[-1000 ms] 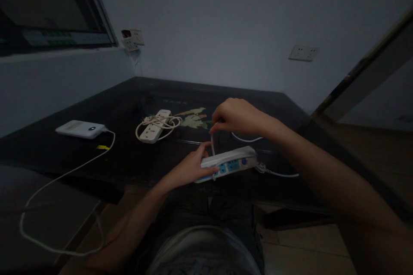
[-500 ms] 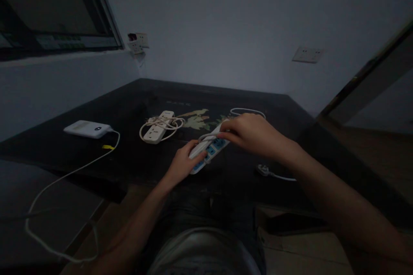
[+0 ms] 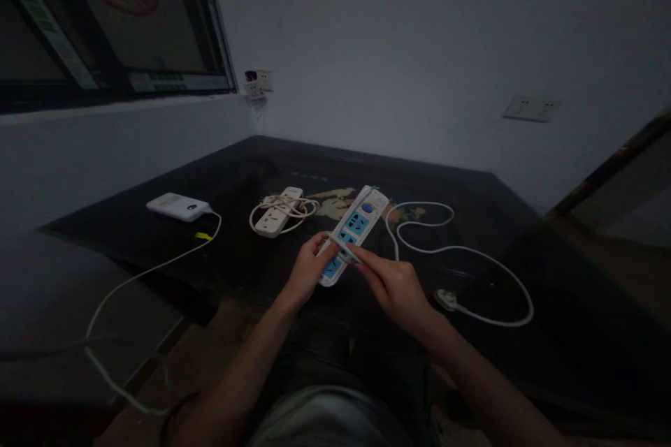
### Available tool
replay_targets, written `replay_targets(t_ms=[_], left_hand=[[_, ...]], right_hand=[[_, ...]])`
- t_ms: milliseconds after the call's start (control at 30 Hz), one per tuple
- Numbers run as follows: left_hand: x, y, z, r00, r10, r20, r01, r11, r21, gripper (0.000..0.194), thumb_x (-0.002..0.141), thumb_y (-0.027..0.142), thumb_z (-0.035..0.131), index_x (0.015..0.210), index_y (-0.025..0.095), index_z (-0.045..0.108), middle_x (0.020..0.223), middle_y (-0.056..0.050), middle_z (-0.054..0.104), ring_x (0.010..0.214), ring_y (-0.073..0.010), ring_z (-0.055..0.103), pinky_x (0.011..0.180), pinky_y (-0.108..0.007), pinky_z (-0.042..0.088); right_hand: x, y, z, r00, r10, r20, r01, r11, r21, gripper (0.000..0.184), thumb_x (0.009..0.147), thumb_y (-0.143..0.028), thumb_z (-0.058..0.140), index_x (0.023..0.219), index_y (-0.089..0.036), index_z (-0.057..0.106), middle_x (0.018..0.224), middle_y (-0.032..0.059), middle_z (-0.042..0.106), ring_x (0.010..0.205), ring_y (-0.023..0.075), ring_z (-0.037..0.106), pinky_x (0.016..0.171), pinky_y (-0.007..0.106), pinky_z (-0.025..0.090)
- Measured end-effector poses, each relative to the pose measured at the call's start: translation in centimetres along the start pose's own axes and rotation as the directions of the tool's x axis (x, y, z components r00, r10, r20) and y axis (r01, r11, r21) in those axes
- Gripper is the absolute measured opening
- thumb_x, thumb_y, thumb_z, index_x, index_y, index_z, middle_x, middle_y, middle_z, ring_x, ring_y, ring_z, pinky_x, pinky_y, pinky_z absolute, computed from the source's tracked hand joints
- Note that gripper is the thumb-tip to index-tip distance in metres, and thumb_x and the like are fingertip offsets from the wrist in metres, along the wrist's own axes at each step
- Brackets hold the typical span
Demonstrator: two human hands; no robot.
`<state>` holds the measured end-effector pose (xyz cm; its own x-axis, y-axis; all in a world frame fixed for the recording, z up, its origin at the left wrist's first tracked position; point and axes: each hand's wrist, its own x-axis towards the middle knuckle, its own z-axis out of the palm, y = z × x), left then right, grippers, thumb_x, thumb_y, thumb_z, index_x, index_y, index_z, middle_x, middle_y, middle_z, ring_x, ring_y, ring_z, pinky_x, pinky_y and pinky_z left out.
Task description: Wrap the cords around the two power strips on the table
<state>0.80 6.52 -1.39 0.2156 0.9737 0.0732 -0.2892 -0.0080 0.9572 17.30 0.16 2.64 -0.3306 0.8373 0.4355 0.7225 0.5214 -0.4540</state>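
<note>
A white power strip (image 3: 368, 209) with blue sockets lies slantwise over the dark table, its near end in my left hand (image 3: 305, 267). The left thumb presses on the strip's face and the fingers wrap its side. My right hand (image 3: 394, 284) pinches the strip's white cord (image 3: 343, 246), which crosses the sockets beside the left thumb. From there the cord runs in loose bends over the table at the right and ends in a plug (image 3: 446, 299), close to my right forearm.
Left of my hands is a second power strip (image 3: 271, 221) with its cord coiled over it. Farther left, a white device (image 3: 177, 206) trails a cable past the edge of the black table (image 3: 419, 171). A wall socket (image 3: 530, 108) is at the right.
My right hand has come down and nearer, bringing the cord across the strip. More of the strip's far end now shows. The head view has shifted left.
</note>
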Motion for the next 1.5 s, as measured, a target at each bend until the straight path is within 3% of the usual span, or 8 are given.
replay_targets(t_ms=[300,533,767,1100,1233,1400,1500], left_hand=[[1.1,0.1,-0.4,0.999,0.025,-0.035,-0.027,0.998,-0.051,0.044,0.066,0.035,0.078,0.101,0.013,0.064,0.095,-0.007,0.072,0.074,-0.0171,0.066,0.067,-0.026,0.052],[0.9,0.1,0.0,0.999,-0.041,-0.004,0.04,0.993,-0.113,0.049,0.063,0.037,0.081,0.102,0.011,0.065,0.087,-0.008,0.074,0.067,-0.0177,0.068,0.064,-0.028,0.054],[0.7,0.3,0.3,0.997,-0.075,-0.008,0.073,0.983,-0.17,0.051,0.059,0.038,0.084,0.099,0.011,0.065,0.086,-0.008,0.074,0.068,-0.0195,0.07,0.061,-0.027,0.056],[0.6,-0.3,0.5,0.979,-0.172,0.113,0.2,0.922,-0.33,0.047,0.057,0.044,0.084,0.085,0.011,0.066,0.071,-0.005,0.071,0.054,-0.0154,0.065,0.051,-0.027,0.057],[0.6,-0.8,0.3,0.972,-0.188,0.139,0.227,0.903,-0.366,0.05,0.055,0.044,0.086,0.087,0.011,0.066,0.073,-0.006,0.071,0.053,-0.0154,0.065,0.049,-0.027,0.058],[0.4,-0.9,0.2,0.969,-0.197,0.147,0.239,0.899,-0.368,0.053,0.052,0.037,0.088,0.091,0.011,0.064,0.074,-0.005,0.072,0.055,-0.017,0.066,0.05,-0.029,0.059],[0.1,-0.7,0.3,0.967,-0.206,0.151,0.248,0.898,-0.363,0.051,0.055,0.036,0.087,0.092,0.01,0.064,0.074,-0.006,0.072,0.057,-0.0188,0.068,0.051,-0.03,0.06]], right_hand=[[-0.7,-0.2,0.1,0.994,-0.002,-0.112,0.017,0.991,0.136,0.038,0.093,-0.02,0.04,0.126,-0.021,0.06,0.115,0.0081,0.07,0.096,0.0211,0.07,0.08,0.032,0.055],[-0.3,0.4,0.0,0.947,0.257,-0.194,-0.159,0.897,0.413,0.029,0.092,-0.031,0.047,0.107,-0.023,0.071,0.105,0.0053,0.073,0.099,0.024,0.068,0.082,0.035,0.054],[0.1,0.4,0.0,0.924,0.317,-0.215,-0.173,0.847,0.503,0.027,0.09,-0.032,0.051,0.103,-0.022,0.072,0.103,0.0047,0.074,0.099,0.0248,0.067,0.087,0.039,0.052],[-1.3,1.7,2.2,0.988,0.013,-0.155,0.022,0.974,0.225,0.037,0.093,-0.02,0.044,0.125,-0.025,0.061,0.117,0.0052,0.068,0.105,0.0212,0.067,0.088,0.035,0.054],[-1.5,2.2,2.3,0.989,-0.026,-0.143,0.052,0.982,0.181,0.037,0.094,-0.018,0.043,0.127,-0.022,0.059,0.113,0.0072,0.071,0.1,0.0195,0.068,0.084,0.031,0.054],[-1.5,3.1,2.8,0.975,-0.072,-0.209,0.104,0.984,0.148,0.036,0.094,-0.019,0.045,0.126,-0.023,0.06,0.089,0.0051,0.074,0.073,0.0156,0.068,0.066,0.026,0.053],[-1.7,3.3,3.2,0.967,-0.05,-0.248,0.096,0.98,0.175,0.034,0.094,-0.019,0.046,0.124,-0.024,0.061,0.088,0.0043,0.074,0.075,0.0159,0.068,0.067,0.026,0.052]])
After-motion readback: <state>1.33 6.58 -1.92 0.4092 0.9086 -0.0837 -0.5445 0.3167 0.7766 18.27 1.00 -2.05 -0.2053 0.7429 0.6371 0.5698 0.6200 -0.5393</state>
